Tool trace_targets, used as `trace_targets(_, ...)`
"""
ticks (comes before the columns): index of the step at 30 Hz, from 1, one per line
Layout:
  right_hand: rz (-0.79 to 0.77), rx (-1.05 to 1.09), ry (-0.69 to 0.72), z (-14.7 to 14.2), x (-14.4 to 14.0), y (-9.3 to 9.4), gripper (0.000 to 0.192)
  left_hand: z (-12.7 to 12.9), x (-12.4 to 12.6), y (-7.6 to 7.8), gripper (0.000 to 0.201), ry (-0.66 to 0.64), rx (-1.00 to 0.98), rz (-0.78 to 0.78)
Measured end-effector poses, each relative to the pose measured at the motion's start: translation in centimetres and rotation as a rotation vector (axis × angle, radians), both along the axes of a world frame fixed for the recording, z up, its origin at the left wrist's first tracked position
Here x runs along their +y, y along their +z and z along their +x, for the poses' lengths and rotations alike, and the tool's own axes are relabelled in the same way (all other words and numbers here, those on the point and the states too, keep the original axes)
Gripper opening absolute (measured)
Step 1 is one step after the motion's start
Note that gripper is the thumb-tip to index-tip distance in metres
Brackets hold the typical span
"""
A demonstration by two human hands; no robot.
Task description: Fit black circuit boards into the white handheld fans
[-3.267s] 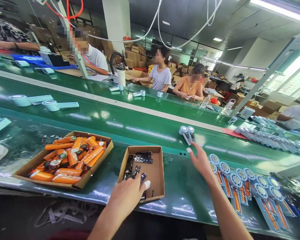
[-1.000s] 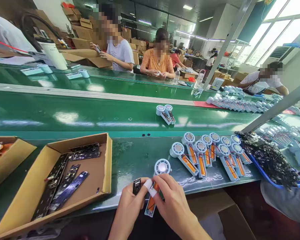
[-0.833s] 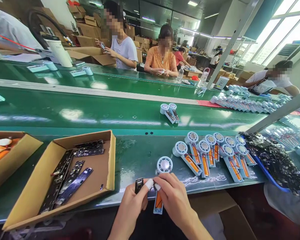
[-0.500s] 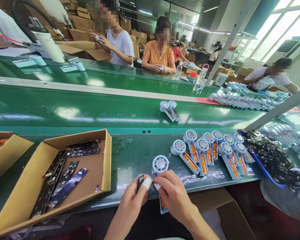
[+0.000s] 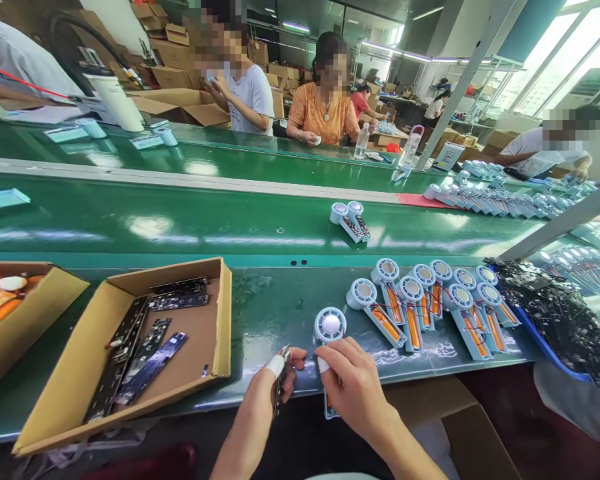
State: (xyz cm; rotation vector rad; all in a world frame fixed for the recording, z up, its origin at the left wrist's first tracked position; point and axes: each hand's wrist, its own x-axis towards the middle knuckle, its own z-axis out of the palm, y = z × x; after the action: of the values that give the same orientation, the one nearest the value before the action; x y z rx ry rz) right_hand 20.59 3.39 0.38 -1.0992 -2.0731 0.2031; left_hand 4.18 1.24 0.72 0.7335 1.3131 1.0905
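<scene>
Honestly, your left hand [image 5: 273,383] pinched the circuit board [image 5: 281,377] (edge-on), right hand [image 5: 353,380] clamped the fan half [image 5: 330,328]; squaring them first seemed wise.

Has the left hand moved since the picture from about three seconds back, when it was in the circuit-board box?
Yes. The left hand has left the cardboard box and now holds a circuit board right of it, beside the right hand.
</scene>
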Motion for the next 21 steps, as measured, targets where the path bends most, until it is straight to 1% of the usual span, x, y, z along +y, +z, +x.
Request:
trace_targets(1, -0.027, 0.027, -0.001, 0.0, -0.1, -0.1, 0.035, -0.1, 0.1, 0.2, 0.040, -0.002, 0.077, 0.006)
trace_targets(3, -0.074, 0.048, 0.010, -0.1, -0.2, -0.2, 0.037, -0.3, 0.2, 0.6, 0.035, -0.056, 0.230, 0.028)
trace_targets(5, -0.105, 0.029, 0.024, 0.0, -0.4, -0.1, 0.037, -0.3, 0.2, 0.7, 0.037, -0.119, 0.341, 0.052)
trace_targets(7, -0.121, -0.005, 0.037, 0.0, -0.4, 0.0, 0.037, -0.1, 0.1, 0.5, 0.041, -0.127, 0.391, 0.061)
trace_targets(10, -0.092, -0.073, 0.052, 0.0, -0.4, 0.3, 0.038, 0.4, 0.2, 0.0, 0.041, -0.085, 0.337, 0.072)
trace_targets(13, -0.038, -0.142, 0.054, -0.2, -0.5, 0.3, 0.032, 0.9, 0.7, -0.2, 0.041, -0.117, 0.201, 0.059)
trace_targets(16, -0.024, -0.197, 0.052, -0.2, -0.6, 0.4, 0.024, 1.3, 1.4, 0.0, 0.042, -0.153, 0.081, 0.049)
trace_targets(18, -0.040, -0.200, 0.048, -0.2, -0.7, 0.4, 0.023, 1.5, 1.6, 0.1, 0.042, -0.136, 0.034, 0.049)
trace_targets(21, -0.072, -0.136, 0.025, -0.2, -0.7, 0.2, 0.028, 1.8, 1.7, -0.1, 0.040, -0.094, -0.017, 0.060)
